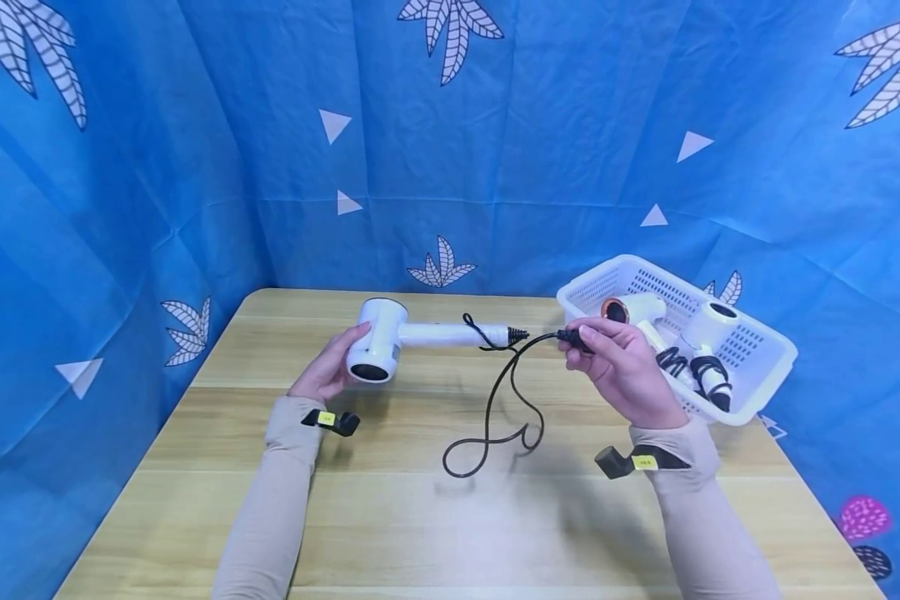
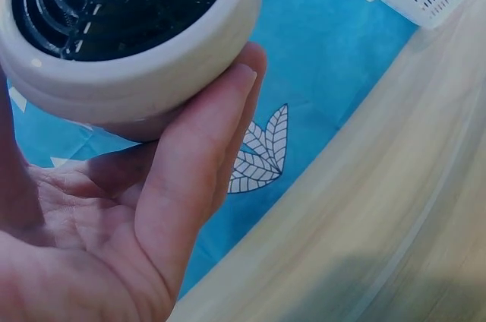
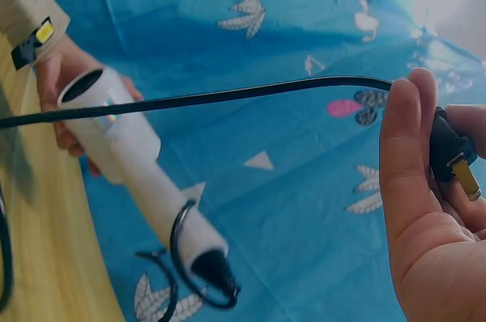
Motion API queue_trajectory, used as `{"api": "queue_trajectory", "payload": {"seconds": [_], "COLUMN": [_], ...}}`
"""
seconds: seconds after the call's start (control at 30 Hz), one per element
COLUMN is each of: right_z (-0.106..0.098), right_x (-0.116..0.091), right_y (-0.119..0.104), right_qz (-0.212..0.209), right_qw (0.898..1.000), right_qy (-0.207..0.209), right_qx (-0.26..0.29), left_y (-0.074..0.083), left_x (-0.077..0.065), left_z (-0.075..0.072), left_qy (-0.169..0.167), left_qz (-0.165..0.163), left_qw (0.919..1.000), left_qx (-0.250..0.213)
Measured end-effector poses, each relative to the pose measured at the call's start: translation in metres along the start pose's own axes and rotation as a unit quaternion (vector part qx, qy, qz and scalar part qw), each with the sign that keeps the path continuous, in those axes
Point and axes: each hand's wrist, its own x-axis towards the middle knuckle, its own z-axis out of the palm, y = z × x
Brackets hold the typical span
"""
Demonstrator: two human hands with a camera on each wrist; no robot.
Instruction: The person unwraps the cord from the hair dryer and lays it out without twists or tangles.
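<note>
A white hair dryer point(image 1: 450, 335) is held above the table on its side, its handle pointing right. My left hand point(image 1: 328, 367) grips the dryer's head; in the left wrist view the thumb and fingers wrap the white rim below a dark grille point(image 2: 137, 3). My right hand point(image 1: 622, 367) pinches the black plug point(image 1: 573, 339) at the end of the dryer's cord. A metal prong point(image 3: 465, 178) shows at the plug in the right wrist view. The black cord point(image 1: 487, 425) hangs in a loose loop between both hands, one turn lying round the handle's end.
At the back right stands a white plastic basket point(image 1: 776, 354). In it lie several hair dryers, among them one with a copper-coloured rim point(image 1: 645, 307) and one with its cord wound round the handle point(image 1: 712, 325). A blue patterned curtain point(image 1: 450, 167) hangs behind the wooden table point(image 1: 390, 525).
</note>
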Motion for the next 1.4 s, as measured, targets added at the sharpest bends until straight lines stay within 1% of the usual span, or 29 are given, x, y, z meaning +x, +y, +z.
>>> {"api": "queue_trajectory", "payload": {"seconds": [0.2,0.33,0.53,0.7,0.8,1.03,1.23,1.33,1.4], "right_z": [-0.017,-0.028,-0.043,-0.052,-0.057,-0.064,-0.071,-0.074,-0.075], "right_x": [0.002,0.008,0.017,0.025,0.029,0.032,0.03,0.031,0.033], "right_y": [0.001,-0.002,-0.009,-0.017,-0.021,-0.025,-0.022,-0.021,-0.021], "right_qz": [-0.001,-0.003,-0.012,-0.029,-0.027,-0.01,0.0,-0.001,-0.004], "right_qw": [0.999,0.998,0.997,0.996,0.996,0.995,0.994,0.994,0.992], "right_qy": [0.038,0.059,0.067,0.077,0.083,0.098,0.105,0.112,0.121], "right_qx": [-0.03,-0.035,-0.022,-0.021,-0.016,-0.002,-0.02,-0.018,-0.022], "left_y": [-0.001,-0.002,-0.004,-0.005,-0.004,-0.004,-0.002,-0.002,-0.002], "left_x": [0.001,0.0,-0.002,-0.002,-0.002,-0.001,-0.003,-0.005,-0.005], "left_z": [-0.002,-0.002,-0.002,-0.003,-0.003,-0.003,-0.003,-0.003,-0.004], "left_qy": [-0.003,-0.004,-0.014,-0.029,-0.034,-0.019,-0.002,0.003,-0.002], "left_qz": [-0.001,0.0,0.009,0.009,0.01,0.009,-0.002,-0.006,-0.008], "left_qw": [0.9999,0.9999,0.9999,0.9995,0.9993,0.9998,1.0,0.9999,0.9999], "left_qx": [-0.013,-0.011,0.0,-0.004,-0.008,-0.002,-0.005,-0.011,-0.014]}}
